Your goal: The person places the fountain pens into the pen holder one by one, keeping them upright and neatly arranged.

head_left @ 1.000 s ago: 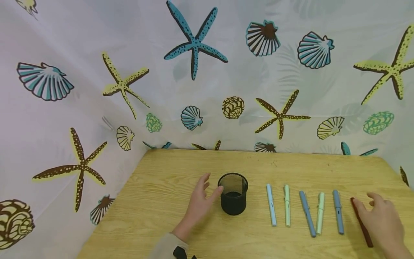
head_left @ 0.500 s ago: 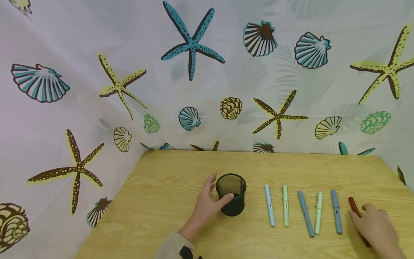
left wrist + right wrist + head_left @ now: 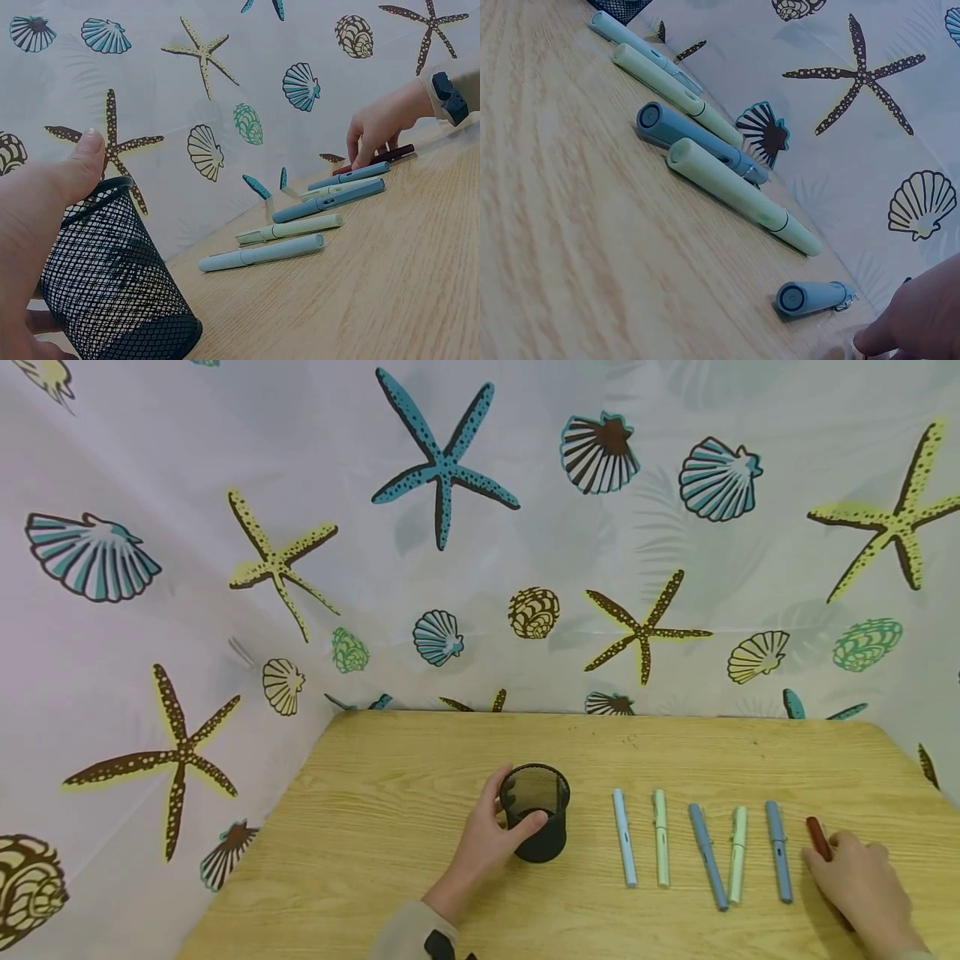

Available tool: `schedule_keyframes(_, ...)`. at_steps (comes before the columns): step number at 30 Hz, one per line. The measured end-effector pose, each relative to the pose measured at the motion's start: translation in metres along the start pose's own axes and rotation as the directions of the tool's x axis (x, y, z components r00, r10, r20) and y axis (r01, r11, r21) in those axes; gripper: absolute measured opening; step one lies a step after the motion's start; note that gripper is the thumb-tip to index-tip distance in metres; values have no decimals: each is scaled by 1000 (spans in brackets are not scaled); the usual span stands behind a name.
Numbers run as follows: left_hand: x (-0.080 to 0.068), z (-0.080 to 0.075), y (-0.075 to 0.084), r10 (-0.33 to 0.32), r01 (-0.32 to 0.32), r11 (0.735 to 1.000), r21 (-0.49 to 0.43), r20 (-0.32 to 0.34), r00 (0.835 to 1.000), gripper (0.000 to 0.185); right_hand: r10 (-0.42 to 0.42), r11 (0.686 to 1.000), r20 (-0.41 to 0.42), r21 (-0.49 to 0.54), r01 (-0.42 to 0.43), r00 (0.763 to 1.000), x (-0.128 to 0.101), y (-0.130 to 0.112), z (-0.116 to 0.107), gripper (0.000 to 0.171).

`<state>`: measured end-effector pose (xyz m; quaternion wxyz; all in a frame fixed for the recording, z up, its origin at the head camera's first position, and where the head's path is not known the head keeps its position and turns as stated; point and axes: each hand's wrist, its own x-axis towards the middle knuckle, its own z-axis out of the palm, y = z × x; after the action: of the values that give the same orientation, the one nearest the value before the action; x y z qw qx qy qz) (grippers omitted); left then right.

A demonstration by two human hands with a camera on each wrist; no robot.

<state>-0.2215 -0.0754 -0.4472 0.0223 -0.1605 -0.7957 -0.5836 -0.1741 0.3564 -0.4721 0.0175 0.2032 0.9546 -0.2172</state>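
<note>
Head view showed the black mesh cup (image 3: 536, 812) low in the middle of the frame, upright on the wooden bench (image 3: 390, 827), with my left hand (image 3: 487, 842) wrapped round its left wall: thumb across the front, fingers (image 3: 512, 793) curled behind the rim. I judged it light and stiff, the wire mesh rough enough not to slip, and easy to tip if taken only at the rim, so the mid-wall seemed the place to hold. At lower right, my right hand (image 3: 855, 883) lay over the dark red pen (image 3: 818, 838), fingers bent down onto it; whether they truly pinched it I could not tell, since the hand hid most of the barrel. The pen looked slim, smooth, hard and likely to roll, best taken mid-barrel. Between cup and hand lay five more pens in a row, apart from one another: light blue pen (image 3: 623, 837), pale green pen (image 3: 661, 837), grey-blue pen (image 3: 708, 856), second pale green pen (image 3: 738, 853), second grey-blue pen (image 3: 777, 852). A seashell curtain (image 3: 450, 527) filled the upper frame.
</note>
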Motion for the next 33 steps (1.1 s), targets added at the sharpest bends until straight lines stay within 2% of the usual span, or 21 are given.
schedule_keyframes(5, 6, 3, -15, -24, 24, 1000, -10, -14, 1000, 79, -1, 1000, 21, -3, 1, 1000, 0, 0, -2, 49)
schedule_keyframes(10, 8, 3, -14, -56, 56, 998, -17, -10, 998, 80, 12, 1000, 26, 18, -13, 1000, -1, -2, -5, 36)
schedule_keyframes(14, 10, 3, -13, -43, 43, 999, -4, 4, 999, 82, 33, 999, 32, 27, -34, 999, -1, -5, -6, 31)
schedule_keyframes(23, 11, 8, -15, -27, 27, 999, 36, 2, 1000, 85, 36, 999, 20, 32, -37, 999, -1, -5, -8, 40)
schedule_keyframes(33, 13, 13, -17, -22, 22, 999, 36, -15, 1000, 85, -24, 997, -33, 77, 26, 999, -10, -13, -18, 46)
